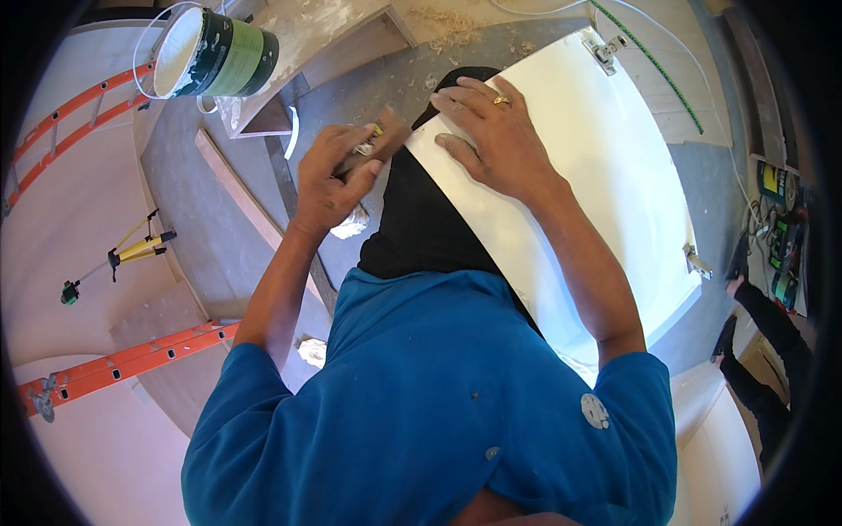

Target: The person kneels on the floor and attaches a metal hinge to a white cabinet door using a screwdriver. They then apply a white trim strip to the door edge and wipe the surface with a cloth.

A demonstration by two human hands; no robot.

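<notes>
A white cabinet door [605,167] rests across my lap and to the right, with metal hinges [605,53] along its far side. My left hand [338,175] is closed around a small brown wooden tool that looks like a hand plane [392,131], with pale bits on top. It is at the door's left corner; blur hides whether it touches. My right hand [500,140] lies on the door near that corner, fingers stretched out, a ring on one of them. Below the corner are my black trousers [430,210].
An open bucket [232,57] stands on a wooden box [368,39] at the far left. Wood shavings [456,26] litter the floor. Orange ladders [132,359] and a yellow tripod [145,248] are left; another person's dark-clad limbs [772,333] and power tools [781,254] are right.
</notes>
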